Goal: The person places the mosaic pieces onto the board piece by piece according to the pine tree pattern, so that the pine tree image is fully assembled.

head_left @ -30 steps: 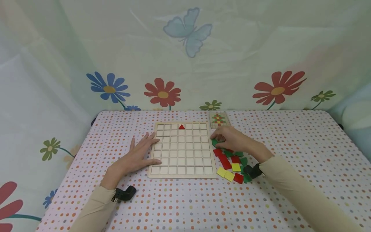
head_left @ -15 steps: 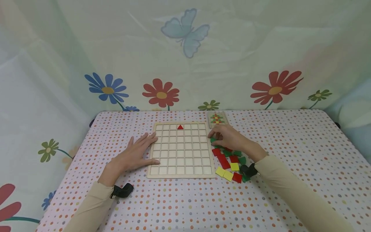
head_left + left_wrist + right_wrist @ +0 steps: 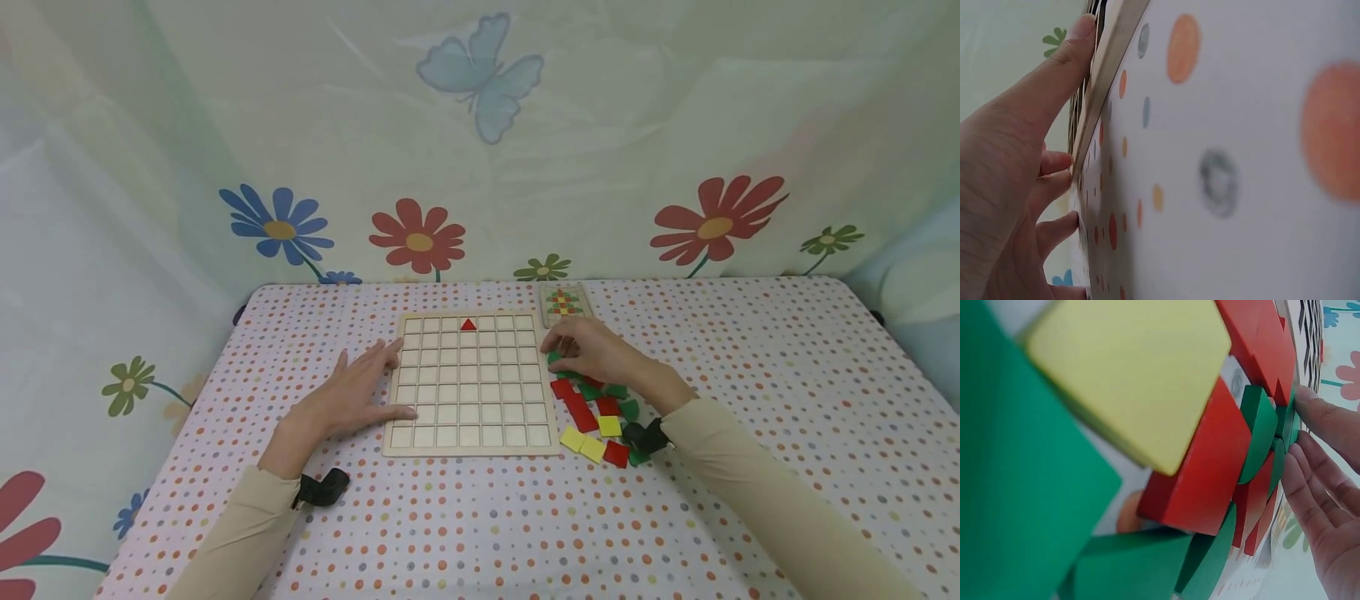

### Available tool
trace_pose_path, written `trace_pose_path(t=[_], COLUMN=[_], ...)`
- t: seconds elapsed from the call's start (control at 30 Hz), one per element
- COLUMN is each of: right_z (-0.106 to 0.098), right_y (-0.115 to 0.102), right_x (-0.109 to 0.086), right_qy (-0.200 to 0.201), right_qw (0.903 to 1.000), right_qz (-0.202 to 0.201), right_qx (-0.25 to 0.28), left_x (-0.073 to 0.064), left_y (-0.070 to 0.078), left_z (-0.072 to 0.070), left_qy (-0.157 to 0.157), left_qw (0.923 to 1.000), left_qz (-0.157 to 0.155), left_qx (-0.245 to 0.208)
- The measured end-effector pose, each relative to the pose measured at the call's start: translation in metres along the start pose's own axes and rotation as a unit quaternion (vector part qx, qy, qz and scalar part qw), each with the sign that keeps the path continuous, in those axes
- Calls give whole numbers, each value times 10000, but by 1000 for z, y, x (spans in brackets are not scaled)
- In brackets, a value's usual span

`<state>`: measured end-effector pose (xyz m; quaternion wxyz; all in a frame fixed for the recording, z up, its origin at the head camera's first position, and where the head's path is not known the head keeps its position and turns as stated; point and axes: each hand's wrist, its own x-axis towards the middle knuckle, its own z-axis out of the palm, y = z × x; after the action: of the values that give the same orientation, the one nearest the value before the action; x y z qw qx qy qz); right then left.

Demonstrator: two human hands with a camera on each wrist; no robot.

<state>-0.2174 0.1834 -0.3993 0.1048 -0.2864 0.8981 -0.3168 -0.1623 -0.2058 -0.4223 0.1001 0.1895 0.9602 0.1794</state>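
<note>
Flowered cloth (image 3: 615,150) hangs behind a table covered by a spotted sheet (image 3: 480,525), on which a square grid board (image 3: 468,392) serves as landmark. One red triangle (image 3: 468,325) occupies the middle cell of the board's far row. At the board's left edge, the left hand (image 3: 347,396) is spread wide, its thumb laid over the rim. Just right of the board, the right hand (image 3: 592,350) is narrowed, thumb and fingers pinching a green piece (image 3: 553,357) just beside the board's right edge. Thus the right hand is the nearer to it, and the board lies to the left of both; the piece's long axis cannot be told, being partly hidden. Red pieces (image 3: 580,412) and yellow squares (image 3: 592,450) lie right of the board; a pattern card (image 3: 564,297) lies near its far right corner.
</note>
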Motion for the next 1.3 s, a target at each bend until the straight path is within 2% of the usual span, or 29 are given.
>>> trace_pose_path(t=[0.13, 0.37, 0.57, 0.67, 0.87, 1.07, 1.3], right_z=[1, 1, 3, 3, 0, -4, -4], right_y=[-1, 0, 6, 10, 12, 9, -7], right_x=[1, 1, -1, -3, -8, -7, 15], right_qy=[-14, 17, 261, 401, 482, 378, 484], right_qw=[10000, 9995, 9968, 9958, 9973, 9987, 9983], right_qz=[43, 327, 722, 773, 520, 305, -161], right_qx=[-30, -30, 221, 284, 192, 145, 277], left_x=[-2, -3, -4, -3, -3, -3, -3], left_y=[-1, -2, -4, -5, -4, -3, -5], left_z=[0, 2, 5, 5, 4, 4, 5], left_qy=[58, 78, -19, -44, -62, -68, -76], left_qw=[10000, 9997, 10000, 10000, 9998, 9999, 9995], left_qz=[-39, 4, -3, 37, 120, 131, 182], left_qx=[59, -213, -76, 6, 176, -41, -252])
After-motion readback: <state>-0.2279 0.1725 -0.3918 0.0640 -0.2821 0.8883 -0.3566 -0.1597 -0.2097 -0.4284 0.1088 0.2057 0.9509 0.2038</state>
